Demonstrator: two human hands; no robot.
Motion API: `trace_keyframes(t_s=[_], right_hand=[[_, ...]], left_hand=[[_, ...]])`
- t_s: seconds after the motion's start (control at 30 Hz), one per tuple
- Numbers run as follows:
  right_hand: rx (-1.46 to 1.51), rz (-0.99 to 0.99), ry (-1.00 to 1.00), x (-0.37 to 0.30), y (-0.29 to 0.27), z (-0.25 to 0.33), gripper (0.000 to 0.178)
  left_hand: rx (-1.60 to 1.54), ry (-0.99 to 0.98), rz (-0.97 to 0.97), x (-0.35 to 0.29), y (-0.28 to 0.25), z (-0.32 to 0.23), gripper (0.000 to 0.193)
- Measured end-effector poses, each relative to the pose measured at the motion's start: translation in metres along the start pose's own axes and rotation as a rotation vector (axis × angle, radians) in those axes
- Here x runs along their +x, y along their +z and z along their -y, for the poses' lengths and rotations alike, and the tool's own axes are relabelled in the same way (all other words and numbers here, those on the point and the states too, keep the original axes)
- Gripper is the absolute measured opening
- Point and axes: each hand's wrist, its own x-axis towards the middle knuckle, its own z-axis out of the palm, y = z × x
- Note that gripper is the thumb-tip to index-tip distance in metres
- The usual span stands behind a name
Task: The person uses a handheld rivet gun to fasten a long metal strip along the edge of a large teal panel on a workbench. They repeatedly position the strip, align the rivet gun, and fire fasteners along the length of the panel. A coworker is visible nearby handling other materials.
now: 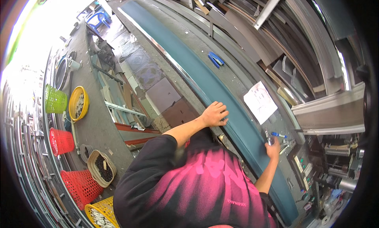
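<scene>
- Workpiece: the long, smooth blue-green strip (241, 127) lies lengthwise along the grey workbench (233, 78).
- Left hand (214, 114): fingers curled loosely at the strip's near edge; clamping force cannot be told.
- Right hand (272, 147): well apart from the left, fingers at a small, shiny clear-and-metal item (270, 138), beside the blue-and-white pen (279, 135); closure on the item cannot be told.
- Step in hand: apparently steadying the strip while handling the item.
- Next move calls for: secure right-hand grip, strip held steady.
</scene>
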Motion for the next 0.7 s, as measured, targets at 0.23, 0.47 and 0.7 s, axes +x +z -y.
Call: trace_keyframes(t_s=[0.23, 0.47, 0.7], right_hand=[[0.181, -0.025, -0.081, -0.018, -0.016, 0.033, 0.044], [0.188, 0.022, -0.468, 0.001, 0.014, 0.255, 0.059], [-0.137, 0.401, -1.181, 0.092, 0.103, 0.589, 0.058]], left_hand=[[-0.018, 0.007, 0.008, 0.001, 0.003, 0.005, 0.03], [-0.099, -0.013, 0.027, -0.003, 0.018, 0.01, 0.031], [-0.328, 0.104, 0.113, -0.013, 0.051, 0.013, 0.048]])
